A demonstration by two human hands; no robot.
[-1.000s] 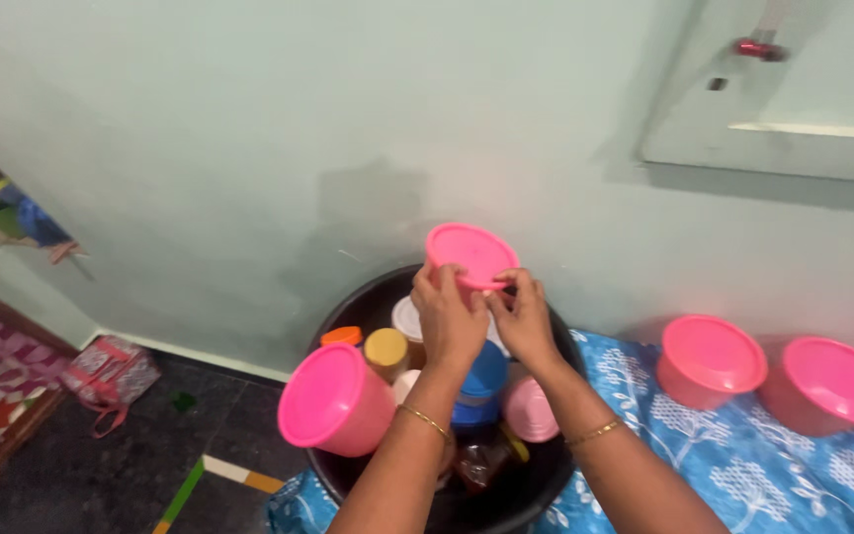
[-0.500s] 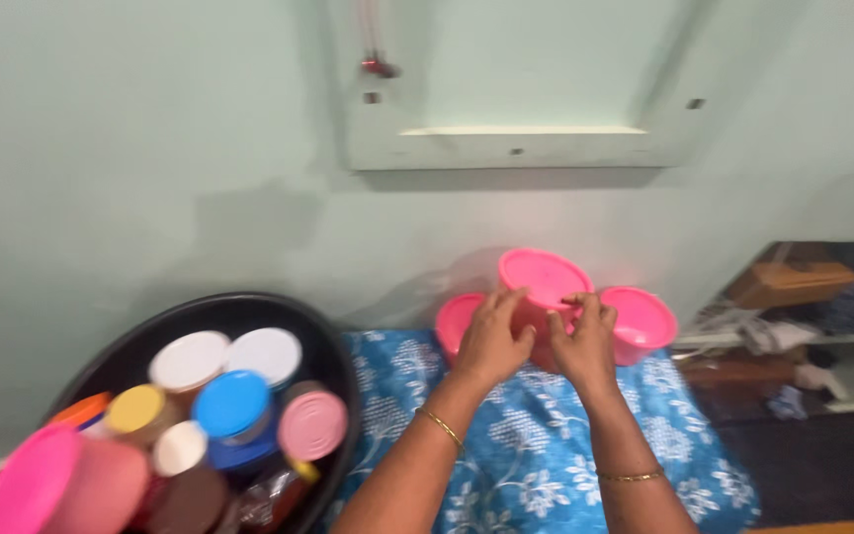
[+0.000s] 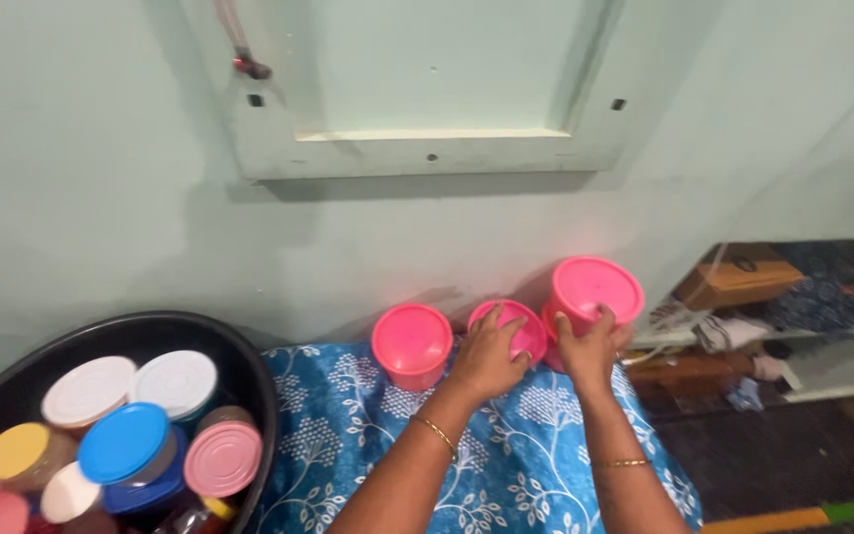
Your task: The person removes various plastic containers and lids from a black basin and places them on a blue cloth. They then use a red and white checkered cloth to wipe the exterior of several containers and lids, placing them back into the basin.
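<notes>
Three pink lidded containers stand in a row on a blue floral cloth (image 3: 506, 465) against the wall. My left hand (image 3: 486, 358) lies over the middle pink container (image 3: 524, 334), fingers spread on its lid and side. My right hand (image 3: 590, 346) grips the front of the taller right pink container (image 3: 595, 287), fingertips at the lid's rim. The left pink container (image 3: 411, 342) stands untouched, just left of my left hand. A thin bangle sits on each wrist.
A black tub (image 3: 234, 366) at the left holds several jars with white, blue, yellow and pink lids. A pale wall recess (image 3: 427, 148) is above. Low shelves (image 3: 773, 297) with cloth and a box are at the right, over dark floor.
The pink container I held in both hands over the cloth is now down among the others. My view has shifted right, and my hands have moved apart onto two containers.
</notes>
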